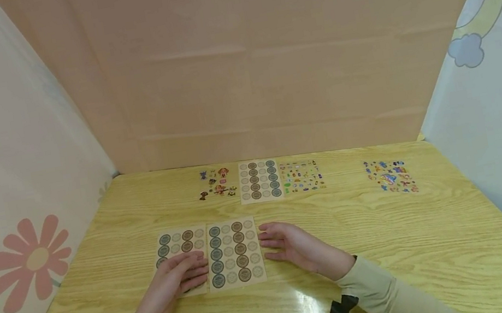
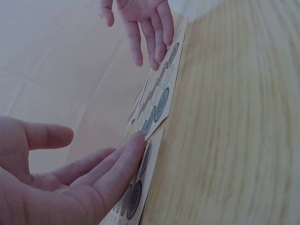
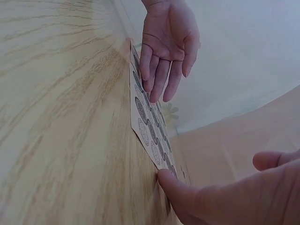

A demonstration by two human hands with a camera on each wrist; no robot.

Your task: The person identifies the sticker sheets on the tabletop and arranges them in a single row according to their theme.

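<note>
Two kraft-brown sticker sheets with rows of round stamp-like labels lie side by side on the table. My left hand rests over the left sticker sheet, covering much of its lower part, with fingertips at the seam between the sheets. Beside the right edge of the other sticker sheet is my right hand, its fingertips near that edge. In the right wrist view a fingertip meets the sheet's side. Both hands have loosely extended fingers, and nothing is gripped.
Farther back lie a third round-label sheet, a clear sheet of character stickers and a sheet of tiny colourful stickers. Another colourful sticker sheet lies at the right. A tan backdrop rises behind the wooden table.
</note>
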